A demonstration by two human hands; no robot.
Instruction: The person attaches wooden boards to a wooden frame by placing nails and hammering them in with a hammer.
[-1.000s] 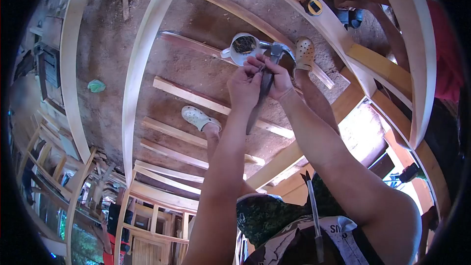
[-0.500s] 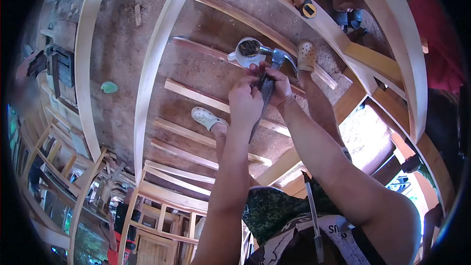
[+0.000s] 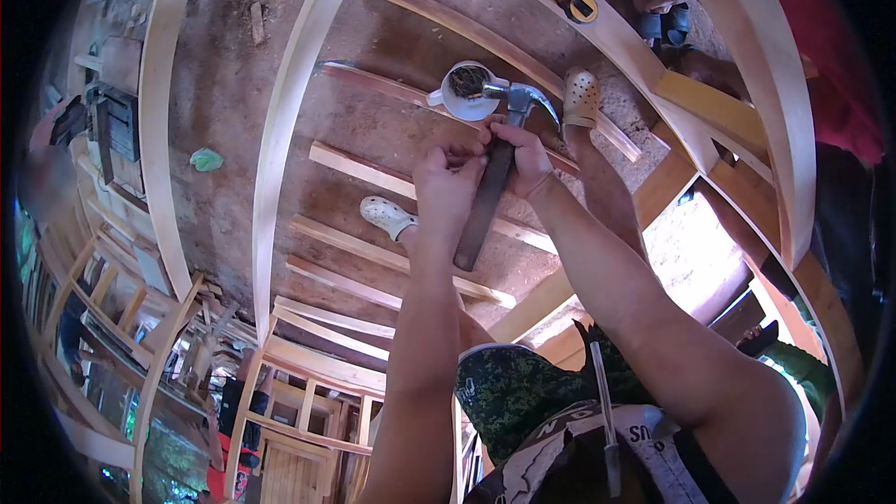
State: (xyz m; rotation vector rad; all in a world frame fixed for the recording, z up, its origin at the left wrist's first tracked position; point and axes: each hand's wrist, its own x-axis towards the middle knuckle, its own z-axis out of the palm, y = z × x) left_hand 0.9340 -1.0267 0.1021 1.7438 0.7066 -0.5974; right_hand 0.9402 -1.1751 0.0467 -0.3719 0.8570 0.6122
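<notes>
My right hand (image 3: 525, 157) grips a claw hammer (image 3: 487, 201) high on its dark handle, just below the metal head. Beside the handle, the fingers of my left hand (image 3: 442, 177) are curled and pinched together; whatever they hold is too small to make out. Just past the hammer head sits a white cup (image 3: 473, 112) with a side handle, holding a heap of thin dark pieces that look like nails. The hammer's face overlaps the cup's rim in view.
Several wooden strips (image 3: 359, 168) lie across the dirt floor around my clog-clad feet. Long curved-looking beams (image 3: 285, 131) frame the left and right. A yellow-and-black tape measure (image 3: 582, 7) rests on a right beam. Other people are at the edges, one in red (image 3: 826, 65).
My left hand has drawn slightly left, away from the hammer handle, so more of the handle shows. The hammer has tilted and shifted a little left.
</notes>
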